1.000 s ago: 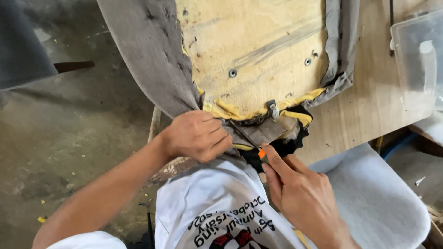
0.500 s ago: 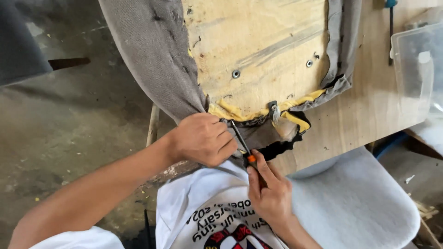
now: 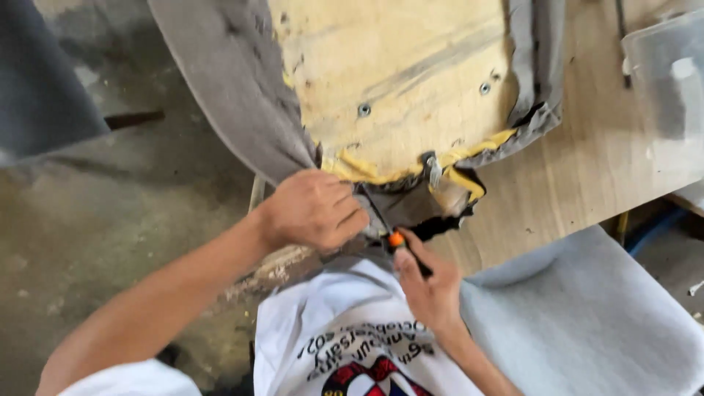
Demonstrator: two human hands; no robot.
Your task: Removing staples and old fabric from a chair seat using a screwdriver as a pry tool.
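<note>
I see my left hand (image 3: 312,209) closed in a fist on the grey fabric (image 3: 235,95), pinching it at the near edge of the seat board (image 3: 396,66), which lies upside down on the counter (image 3: 587,169). My right hand (image 3: 429,282) is wrapped around a screwdriver (image 3: 392,235) with a black-and-orange handle; its thin dark shaft runs up and to the left, and the tip sits at the board's edge just beside the left hand's knuckles. I cannot tell what the tip touches, as the fingers hide it. Yellow foam (image 3: 381,174) shows along the near edge of the board, with dark torn cloth (image 3: 418,209) hanging under it. A small metal bracket (image 3: 433,170) sticks up from that edge, right of the shaft. Two round fittings (image 3: 364,110) are set in the bare wood. A clear plastic box (image 3: 664,81) stands at the counter's far right. A grey cushion (image 3: 587,315) lies below the counter, near my right forearm.
</note>
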